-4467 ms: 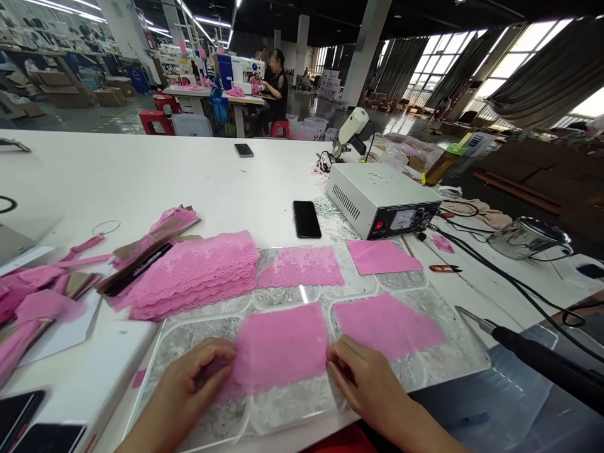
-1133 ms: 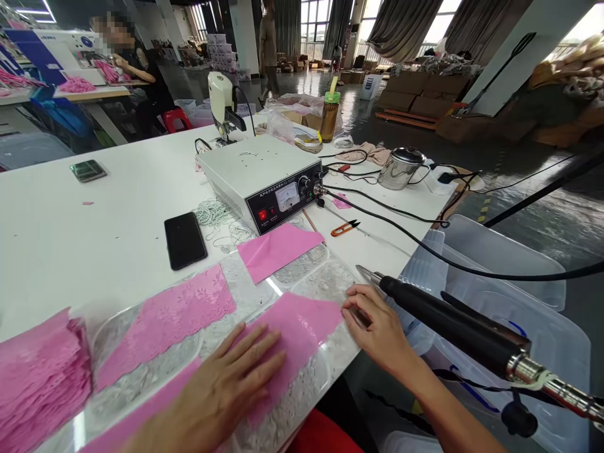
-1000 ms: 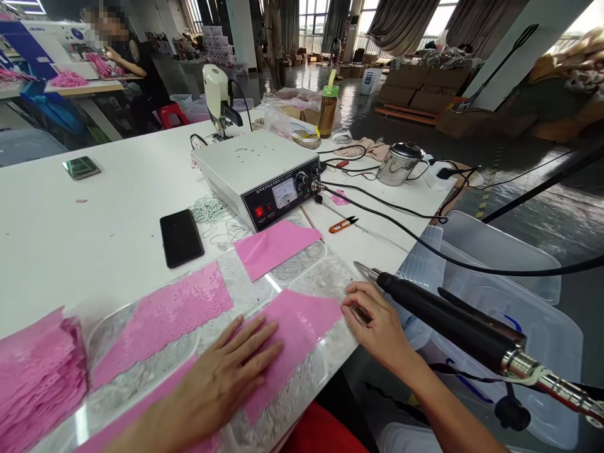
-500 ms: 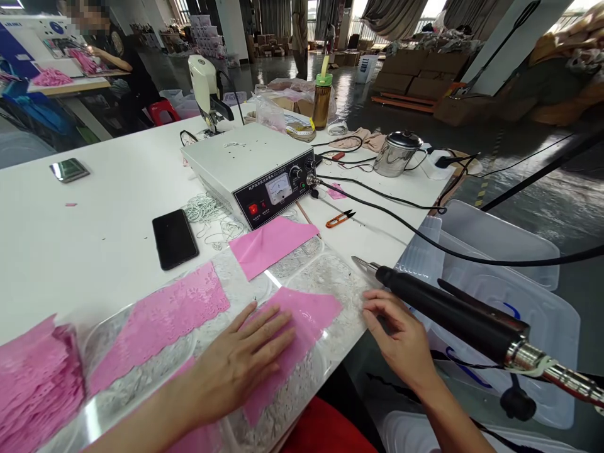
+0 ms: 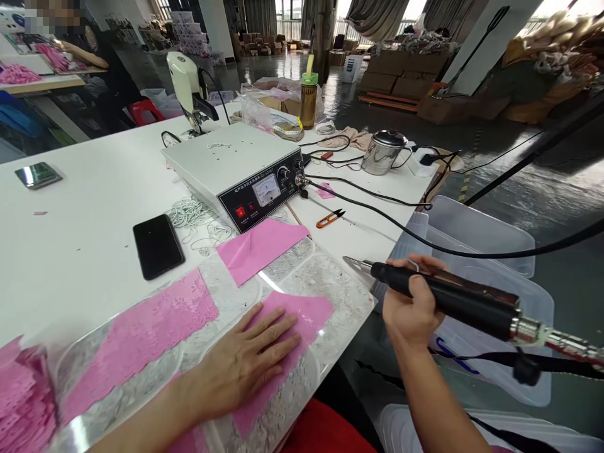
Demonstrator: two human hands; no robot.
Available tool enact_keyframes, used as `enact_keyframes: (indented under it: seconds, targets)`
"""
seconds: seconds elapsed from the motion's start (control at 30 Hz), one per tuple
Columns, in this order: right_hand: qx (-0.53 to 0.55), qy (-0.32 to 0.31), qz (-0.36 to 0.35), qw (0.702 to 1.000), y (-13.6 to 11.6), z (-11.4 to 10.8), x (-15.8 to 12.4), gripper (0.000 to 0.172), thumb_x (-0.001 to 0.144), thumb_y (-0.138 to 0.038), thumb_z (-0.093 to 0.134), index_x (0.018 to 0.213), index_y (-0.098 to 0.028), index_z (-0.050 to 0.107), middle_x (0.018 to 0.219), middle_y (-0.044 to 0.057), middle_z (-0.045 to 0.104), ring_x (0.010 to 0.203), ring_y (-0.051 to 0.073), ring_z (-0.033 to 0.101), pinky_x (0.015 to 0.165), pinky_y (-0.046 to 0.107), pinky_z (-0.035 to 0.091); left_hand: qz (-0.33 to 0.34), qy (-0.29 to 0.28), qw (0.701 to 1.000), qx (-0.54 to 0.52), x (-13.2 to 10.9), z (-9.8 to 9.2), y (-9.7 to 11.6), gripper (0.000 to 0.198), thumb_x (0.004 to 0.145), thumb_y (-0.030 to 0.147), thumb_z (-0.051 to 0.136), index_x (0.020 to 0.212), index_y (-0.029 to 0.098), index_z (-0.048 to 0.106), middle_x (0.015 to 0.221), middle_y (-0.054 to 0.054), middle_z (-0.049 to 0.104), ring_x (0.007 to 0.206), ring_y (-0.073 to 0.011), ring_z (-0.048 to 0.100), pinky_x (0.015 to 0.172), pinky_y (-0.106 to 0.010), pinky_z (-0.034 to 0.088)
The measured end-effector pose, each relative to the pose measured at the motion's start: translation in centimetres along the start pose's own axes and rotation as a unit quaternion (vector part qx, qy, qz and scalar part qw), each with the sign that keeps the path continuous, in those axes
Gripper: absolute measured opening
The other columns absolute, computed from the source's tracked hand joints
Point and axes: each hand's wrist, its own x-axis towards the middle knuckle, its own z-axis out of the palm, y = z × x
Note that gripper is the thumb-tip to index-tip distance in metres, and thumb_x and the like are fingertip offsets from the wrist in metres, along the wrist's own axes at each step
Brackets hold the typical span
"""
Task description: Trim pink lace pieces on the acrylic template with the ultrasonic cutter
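Note:
My left hand [image 5: 250, 362] lies flat, fingers spread, on a pink fabric piece [image 5: 302, 314] that rests on a clear template sheet [image 5: 330, 277]. My right hand [image 5: 415, 302] is wrapped round the black handle of an ultrasonic cutter [image 5: 462, 305], its thumb on top. The cutter's metal tip points left, over the table's right edge. Another plain pink piece [image 5: 262, 248] lies by the control box [image 5: 236, 170]. A lace-edged pink piece [image 5: 146, 340] is left of my left hand, and a stack of pink lace pieces [image 5: 23, 396] sits at the far left.
Orange thread snips [image 5: 330, 218] lie right of the box. A black phone [image 5: 158, 245] and tangled cord [image 5: 191, 214] are on its left. Behind stand a lidded glass mug [image 5: 384, 154] and a bottle [image 5: 308, 104]. Plastic bins [image 5: 500, 302] are below the table's right edge. A person [image 5: 89, 56] sits at the back left.
My right hand has risen from beside the table edge and closed round the cutter's handle. My left hand stays on the pink piece. The view has shifted slightly right.

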Motion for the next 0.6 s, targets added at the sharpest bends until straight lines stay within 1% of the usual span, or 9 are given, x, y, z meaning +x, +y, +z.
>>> enact_keyframes:
  seconds: [0.07, 0.17, 0.23, 0.3, 0.37, 0.47, 0.53, 0.6]
  targets:
    - [0.028, 0.002, 0.025, 0.999, -0.7, -0.1, 0.4, 0.022, 0.076, -0.028, 0.049, 0.097, -0.026, 0.053, 0.093, 0.002, 0.052, 0.072, 0.018, 0.06, 0.083, 0.045, 0.052, -0.002, -0.002, 1.0, 0.001, 0.0, 0.0, 0.1, 0.044, 0.104, 0.027, 0.039, 0.146, 0.018, 0.041, 0.154, -0.006, 0.039, 0.143, -0.0244, 0.033, 0.122, -0.049, 0.016]
    - [0.074, -0.001, 0.059, 0.995, -2.2, -0.9, 0.7, 0.019, 0.07, -0.025, 0.05, 0.089, -0.025, 0.054, 0.085, 0.001, 0.048, 0.065, 0.017, 0.054, 0.071, 0.04, 0.049, -0.003, -0.005, 1.0, 0.003, -0.1, 0.0, 0.1, 0.044, 0.103, 0.026, 0.039, 0.147, 0.019, 0.041, 0.154, -0.006, 0.038, 0.143, -0.025, 0.035, 0.121, -0.049, 0.019]
    - [0.074, 0.002, 0.047, 0.996, -3.3, -1.4, 0.6, 0.016, 0.067, -0.024, 0.052, 0.083, -0.025, 0.053, 0.08, 0.002, 0.046, 0.064, 0.018, 0.051, 0.064, 0.039, 0.045, -0.005, -0.009, 1.0, 0.003, 0.0, 0.0, 0.2, 0.044, 0.103, 0.025, 0.04, 0.147, 0.019, 0.041, 0.153, -0.007, 0.039, 0.142, -0.0256, 0.036, 0.12, -0.05, 0.021]
    - [0.066, -0.007, 0.029, 0.997, -4.3, -1.7, 0.5, 0.011, 0.068, -0.026, 0.052, 0.078, -0.025, 0.052, 0.076, 0.002, 0.044, 0.061, 0.018, 0.048, 0.058, 0.037, 0.042, -0.006, -0.009, 1.0, 0.0, 0.0, 0.0, 0.2, 0.044, 0.103, 0.024, 0.039, 0.146, 0.019, 0.042, 0.153, -0.007, 0.04, 0.141, -0.0259, 0.037, 0.12, -0.05, 0.022]
    - [0.067, -0.042, 0.029, 0.996, -5.0, -1.8, 0.4, 0.007, 0.071, -0.029, 0.051, 0.076, -0.024, 0.053, 0.072, 0.001, 0.043, 0.056, 0.017, 0.047, 0.052, 0.035, 0.04, -0.007, -0.009, 1.0, -0.003, 0.0, 0.0, 0.2, 0.043, 0.103, 0.024, 0.04, 0.146, 0.019, 0.043, 0.152, -0.007, 0.041, 0.141, -0.0254, 0.038, 0.12, -0.049, 0.022]
    - [0.081, -0.112, 0.05, 0.989, -5.6, -1.6, 0.0, 0.011, 0.077, -0.034, 0.052, 0.075, -0.024, 0.055, 0.067, -0.001, 0.044, 0.05, 0.015, 0.048, 0.047, 0.032, 0.041, -0.011, -0.009, 1.0, -0.005, 0.0, 0.0, 0.2, 0.043, 0.103, 0.026, 0.04, 0.145, 0.02, 0.043, 0.152, -0.005, 0.042, 0.141, -0.0238, 0.037, 0.121, -0.048, 0.019]
    - [0.1, -0.136, 0.064, 0.984, -5.5, -1.4, -0.2, 0.012, 0.077, -0.035, 0.055, 0.075, -0.023, 0.058, 0.066, -0.001, 0.046, 0.05, 0.014, 0.05, 0.047, 0.032, 0.042, -0.013, -0.008, 1.0, -0.006, -0.1, 0.1, 0.2, 0.043, 0.103, 0.026, 0.04, 0.145, 0.02, 0.043, 0.152, -0.005, 0.042, 0.141, -0.0232, 0.037, 0.122, -0.048, 0.016]
    - [0.12, -0.14, 0.076, 0.98, -5.3, -1.3, -0.3, 0.011, 0.075, -0.034, 0.059, 0.075, -0.022, 0.061, 0.066, 0.0, 0.05, 0.05, 0.014, 0.051, 0.047, 0.032, 0.044, -0.013, -0.008, 1.0, -0.009, -0.1, 0.2, 0.2, 0.043, 0.103, 0.026, 0.04, 0.145, 0.02, 0.043, 0.152, -0.005, 0.042, 0.141, -0.0234, 0.038, 0.122, -0.048, 0.014]
